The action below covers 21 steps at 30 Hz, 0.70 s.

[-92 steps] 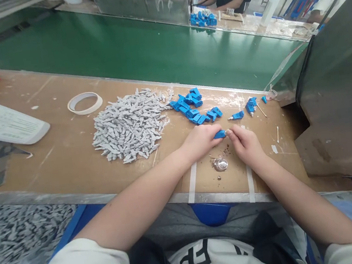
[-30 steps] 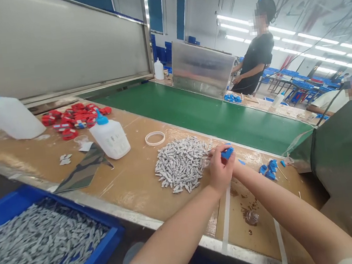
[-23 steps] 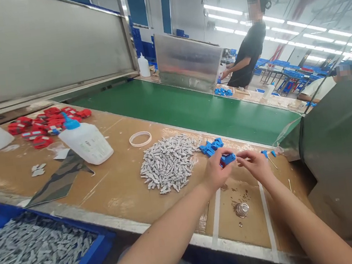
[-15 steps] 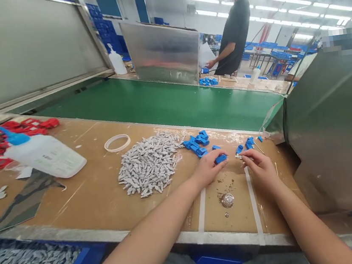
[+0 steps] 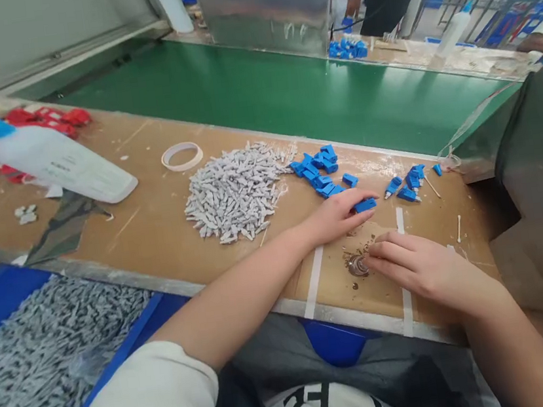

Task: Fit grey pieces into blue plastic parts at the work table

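My left hand [image 5: 339, 215] is closed on a small blue plastic piece [image 5: 365, 205], held between thumb and fingers just above the table. My right hand [image 5: 414, 262] reaches to a small clear round dish [image 5: 358, 264], its fingers bunched together at the rim. Whatever is between those fingertips is hidden. Dark wet-looking specks surround the dish. Beyond my left hand lies a cluster of loose blue pieces [image 5: 317, 170]. Past my right hand are several blue pieces with pale tips [image 5: 408, 194].
A heap of grey plastic parts [image 5: 235, 191] lies left of my hands, near a tape roll [image 5: 182, 156]. A blue-capped white bottle [image 5: 65, 159] and red parts [image 5: 75, 116] are farther left. Behind runs a green belt [image 5: 238, 95]. A cotton swab [image 5: 459, 228] lies right. A person stands across the belt.
My right hand has moved from the blue pieces towards me to the clear dish. Another pale-tipped blue piece now lies on the table. My left hand still holds a blue piece. The view has tilted down.
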Motion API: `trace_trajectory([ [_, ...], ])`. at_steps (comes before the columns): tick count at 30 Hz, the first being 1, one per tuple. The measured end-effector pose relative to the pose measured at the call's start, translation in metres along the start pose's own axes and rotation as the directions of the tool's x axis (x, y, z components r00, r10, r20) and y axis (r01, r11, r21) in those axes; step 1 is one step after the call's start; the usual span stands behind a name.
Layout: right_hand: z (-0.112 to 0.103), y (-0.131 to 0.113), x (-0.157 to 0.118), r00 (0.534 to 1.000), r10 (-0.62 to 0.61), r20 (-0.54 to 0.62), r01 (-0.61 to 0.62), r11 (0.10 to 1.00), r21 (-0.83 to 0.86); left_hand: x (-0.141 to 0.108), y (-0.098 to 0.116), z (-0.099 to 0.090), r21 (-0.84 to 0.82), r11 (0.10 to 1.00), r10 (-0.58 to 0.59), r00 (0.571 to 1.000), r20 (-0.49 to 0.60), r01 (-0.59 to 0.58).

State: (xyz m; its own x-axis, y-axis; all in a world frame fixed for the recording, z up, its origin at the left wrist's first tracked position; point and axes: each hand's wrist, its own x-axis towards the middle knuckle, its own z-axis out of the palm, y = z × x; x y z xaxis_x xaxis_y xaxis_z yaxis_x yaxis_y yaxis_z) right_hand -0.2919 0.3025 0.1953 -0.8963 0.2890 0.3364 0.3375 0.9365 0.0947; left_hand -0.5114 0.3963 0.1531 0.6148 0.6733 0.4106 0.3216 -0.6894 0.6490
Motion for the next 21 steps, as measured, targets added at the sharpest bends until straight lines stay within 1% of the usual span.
trace_trajectory([
  [4, 0.002, -0.001, 0.002, 0.998, -0.049, 0.029, 0.049, 0.999, -0.024, 0.000, -0.002, 0.001, -0.028, 1.000, 0.009, 1.000, 0.011, -0.009],
  [10, 0.002, -0.001, 0.005, 0.997, -0.076, 0.025, 0.076, 0.997, -0.023, 0.001, -0.002, 0.003, -0.040, 0.999, -0.002, 1.000, 0.002, 0.002],
  [13, 0.000, -0.003, 0.007, 0.997, -0.073, 0.019, 0.073, 0.997, 0.004, 0.001, -0.003, 0.003, -0.036, 0.999, 0.005, 1.000, -0.006, -0.005],
  [16, -0.002, -0.003, 0.003, 0.998, -0.062, 0.014, 0.061, 0.996, 0.070, 0.000, -0.003, 0.001, -0.030, 0.999, 0.024, 1.000, 0.017, -0.024],
  [18, -0.001, 0.002, -0.002, 1.000, -0.026, -0.003, 0.026, 0.987, 0.158, 0.000, -0.004, 0.000, -0.033, 0.999, 0.024, 0.999, 0.033, -0.023],
  [19, 0.001, 0.005, -0.006, 0.999, 0.022, -0.039, -0.013, 0.978, 0.209, 0.000, -0.005, -0.001, -0.037, 0.999, 0.015, 0.999, 0.035, -0.013],
  [20, 0.004, 0.009, -0.008, 0.989, 0.098, -0.107, -0.068, 0.965, 0.253, 0.000, -0.005, -0.001, -0.040, 0.999, 0.000, 0.999, 0.032, 0.001],
  [21, 0.008, 0.014, -0.011, 0.960, 0.200, -0.198, -0.139, 0.948, 0.285, 0.000, -0.005, -0.001, -0.040, 0.999, -0.018, 1.000, 0.026, 0.019],
])
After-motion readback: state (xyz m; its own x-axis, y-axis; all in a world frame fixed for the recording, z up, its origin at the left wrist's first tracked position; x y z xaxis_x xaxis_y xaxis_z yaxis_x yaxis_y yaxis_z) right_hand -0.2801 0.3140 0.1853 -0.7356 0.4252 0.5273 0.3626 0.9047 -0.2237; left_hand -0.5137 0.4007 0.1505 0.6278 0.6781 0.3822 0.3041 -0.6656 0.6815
